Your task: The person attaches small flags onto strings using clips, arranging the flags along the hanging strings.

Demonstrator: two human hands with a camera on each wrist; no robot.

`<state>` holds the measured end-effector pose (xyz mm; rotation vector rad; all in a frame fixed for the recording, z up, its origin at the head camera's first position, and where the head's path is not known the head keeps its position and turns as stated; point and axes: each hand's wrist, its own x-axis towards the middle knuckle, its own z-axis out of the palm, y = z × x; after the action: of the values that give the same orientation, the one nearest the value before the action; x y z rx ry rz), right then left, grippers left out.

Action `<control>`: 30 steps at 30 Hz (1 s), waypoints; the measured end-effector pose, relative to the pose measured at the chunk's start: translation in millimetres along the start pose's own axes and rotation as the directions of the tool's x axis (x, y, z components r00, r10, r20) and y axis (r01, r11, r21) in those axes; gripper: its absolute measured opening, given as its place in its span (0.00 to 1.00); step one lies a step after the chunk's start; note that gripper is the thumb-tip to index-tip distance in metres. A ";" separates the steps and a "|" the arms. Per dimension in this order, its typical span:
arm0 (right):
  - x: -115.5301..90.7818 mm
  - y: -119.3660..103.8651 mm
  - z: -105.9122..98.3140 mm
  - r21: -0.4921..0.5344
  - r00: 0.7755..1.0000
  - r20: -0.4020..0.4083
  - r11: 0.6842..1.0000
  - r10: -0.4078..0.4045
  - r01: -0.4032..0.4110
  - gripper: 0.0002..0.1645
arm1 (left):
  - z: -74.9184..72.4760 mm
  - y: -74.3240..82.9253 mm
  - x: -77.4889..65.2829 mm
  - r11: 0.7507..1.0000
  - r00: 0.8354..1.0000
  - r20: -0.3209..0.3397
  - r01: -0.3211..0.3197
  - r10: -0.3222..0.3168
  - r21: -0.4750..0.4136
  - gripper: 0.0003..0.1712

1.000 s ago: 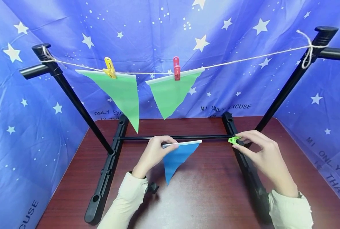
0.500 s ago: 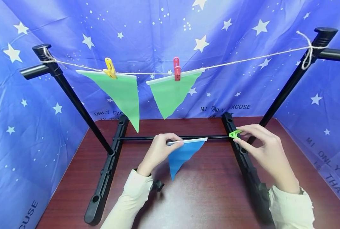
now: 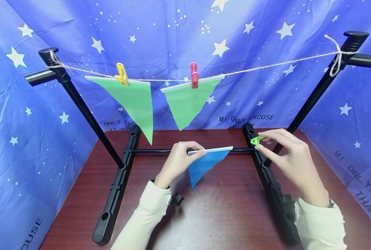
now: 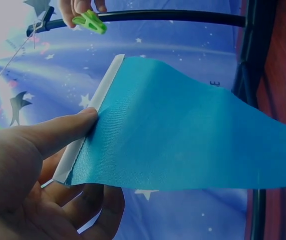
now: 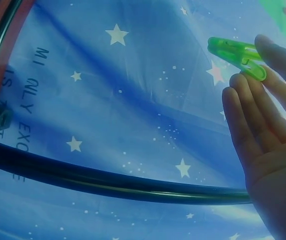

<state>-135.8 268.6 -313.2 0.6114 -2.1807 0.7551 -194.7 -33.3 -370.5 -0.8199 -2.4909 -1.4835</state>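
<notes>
My left hand (image 3: 180,161) pinches a blue triangular pennant (image 3: 205,165) by the left part of its white top band, thumb in front. The pennant hangs point down over the table; in the left wrist view the thumb (image 4: 67,130) lies across the white band. Farther right, my right hand (image 3: 293,161) pinches a green clothespin (image 3: 256,140) between thumb and fingertips. Above both hands runs a string (image 3: 273,65). A yellow clothespin (image 3: 122,74) holds one green pennant (image 3: 135,104) on it, and a red clothespin (image 3: 194,75) another green pennant (image 3: 190,104).
The string is tied between two slanting black posts, left (image 3: 85,107) and right (image 3: 310,93), on black feet. A black crossbar (image 3: 154,151) joins the feet low over the reddish-brown table (image 3: 223,222). Blue star-printed cloth (image 3: 173,41) stands behind and at both sides.
My left hand has moved right and up with the blue pennant. The right hand has risen slightly with the green clothespin. The hanging pennants stay put.
</notes>
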 end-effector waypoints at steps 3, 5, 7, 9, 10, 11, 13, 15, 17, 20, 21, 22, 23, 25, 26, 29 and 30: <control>2.3 -2.4 -0.9 0.001 1.000 -0.002 1.000 0.000 0.000 0.30 | 0.7 4.8 2.7 1.000 1.000 -0.001 -0.007 0.007 0.001 0.05; 4.1 -4.2 -2.2 0.000 1.000 -0.003 1.000 0.001 -0.001 0.30 | 1.5 7.5 4.6 1.000 1.000 -0.002 -0.010 0.010 0.000 0.05; 6.2 -5.9 -3.9 0.001 1.000 -0.008 1.000 0.005 -0.005 0.29 | 2.1 10.5 6.3 1.000 1.000 -0.003 -0.015 0.015 0.000 0.05; 8.6 -7.5 -5.5 0.005 1.000 -0.014 1.000 0.007 -0.007 0.29 | 2.7 13.0 8.1 1.000 1.000 -0.005 -0.020 0.020 0.003 0.05; 9.9 -8.2 -6.4 0.007 1.000 -0.016 1.000 0.008 -0.008 0.29 | 3.0 14.3 9.1 1.000 1.000 -0.007 -0.023 0.023 0.006 0.05; 11.3 -8.9 -7.2 0.008 1.000 -0.018 1.000 0.009 -0.009 0.29 | 3.2 15.4 10.1 1.000 1.000 -0.008 -0.026 0.026 0.010 0.05; 14.0 -10.2 -8.5 0.008 1.000 -0.019 1.000 0.010 -0.010 0.29 | 3.0 18.3 11.8 0.999 0.999 -0.013 -0.032 0.032 0.017 0.04; 16.6 -11.4 -9.5 0.003 1.000 -0.019 1.000 0.010 -0.010 0.29 | 2.5 20.9 13.6 0.999 0.999 -0.019 -0.037 0.038 0.024 0.04; 19.2 -12.5 -10.2 -0.005 1.000 -0.021 1.000 0.007 -0.007 0.29 | 1.8 23.3 15.3 0.999 0.999 -0.022 -0.042 0.043 0.028 0.04; 22.9 -14.0 -11.1 -0.015 1.000 -0.022 1.000 -0.001 0.001 0.29 | 0.7 26.4 16.8 0.999 0.999 -0.026 -0.047 0.047 0.027 0.04; 24.1 -14.2 -11.5 -0.013 1.000 -0.022 1.000 -0.006 0.006 0.29 | 0.7 27.1 17.3 0.999 0.999 -0.026 -0.046 0.047 0.027 0.04; 25.3 -14.5 -12.1 -0.011 1.000 -0.021 1.000 -0.011 0.010 0.29 | 0.9 27.9 17.7 0.999 0.999 -0.026 -0.045 0.046 0.027 0.04; 26.6 -14.7 -12.7 -0.005 1.000 -0.018 1.000 -0.015 0.015 0.29 | 1.1 28.8 18.1 0.999 0.999 -0.023 -0.044 0.044 0.028 0.05; 28.9 -14.8 -14.4 0.005 1.000 -0.011 1.000 -0.027 0.027 0.29 | 1.7 30.8 18.9 0.999 0.999 -0.019 -0.039 0.039 0.029 0.05; 30.1 -14.9 -15.2 0.009 0.999 -0.007 0.999 -0.033 0.033 0.29 | 2.1 31.9 19.5 0.999 0.999 -0.017 -0.035 0.035 0.031 0.06; 33.7 -15.4 -17.3 0.014 0.998 -0.001 0.998 -0.055 0.055 0.28 | 3.0 36.0 21.6 0.999 1.000 -0.007 -0.026 0.026 0.033 0.07; 35.0 -15.8 -17.9 0.011 0.998 -0.001 0.998 -0.061 0.061 0.28 | 3.2 37.6 22.4 0.999 1.000 -0.007 -0.024 0.024 0.036 0.07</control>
<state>-138.8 262.8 -271.4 0.6805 -2.1486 0.7347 -193.8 -8.0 -334.6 -0.8343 -2.4858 -1.4272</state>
